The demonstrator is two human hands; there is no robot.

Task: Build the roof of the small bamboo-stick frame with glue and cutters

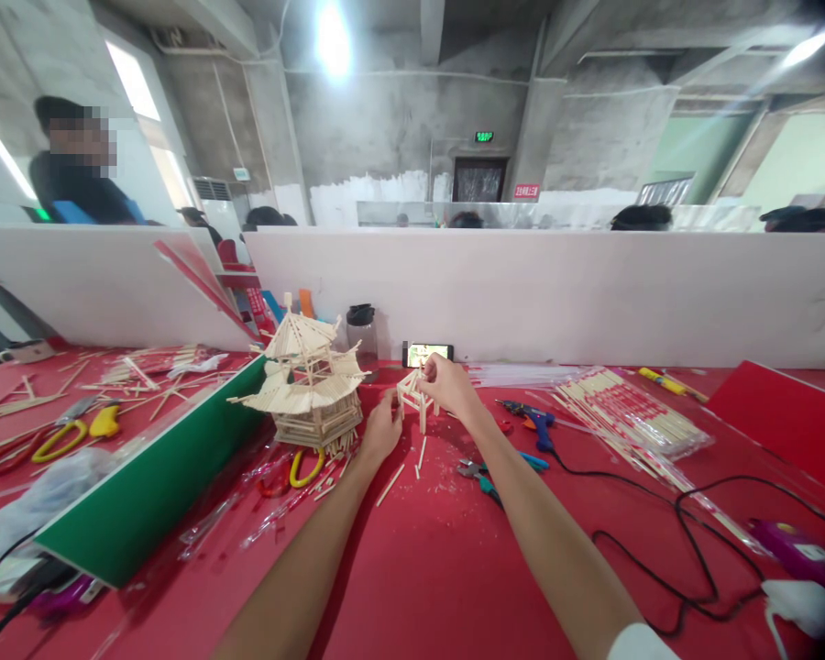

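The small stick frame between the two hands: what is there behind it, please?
Behind the small stick frame stands a phone with a lit screen, before the white partition. What the right hand covers, including part of the phone's lower edge, cannot be seen.

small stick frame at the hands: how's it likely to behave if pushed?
The small stick frame is probably light for its size: thin sticks with open gaps. Its slender legs suggest a sideways push could tip or skew it. Joints may be fragile, though the right hand hides part, so I can't judge them.
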